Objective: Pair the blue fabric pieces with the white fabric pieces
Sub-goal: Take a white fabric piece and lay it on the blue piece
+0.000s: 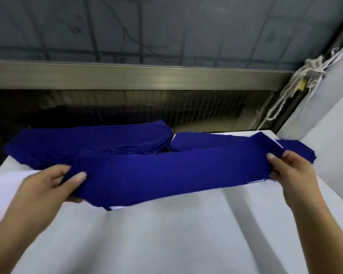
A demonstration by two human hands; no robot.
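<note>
A long blue fabric piece point(166, 175) stretches across the middle of the view, held just above the white-covered table point(186, 234). My left hand point(53, 182) grips its left end, thumb on top. My right hand point(291, 171) pinches its right end. A thin white fabric piece point(117, 207) peeks out under the blue piece's lower edge and near the right end. Behind it lies a stack of blue pieces point(91, 141) at the left. Another blue stack point(216, 140) at the right sits on white fabric.
A metal window frame point(137, 76) and a dark grille run along the far edge of the table. White cords point(297, 86) hang at the upper right beside a white wall. White cloth covers the near table surface.
</note>
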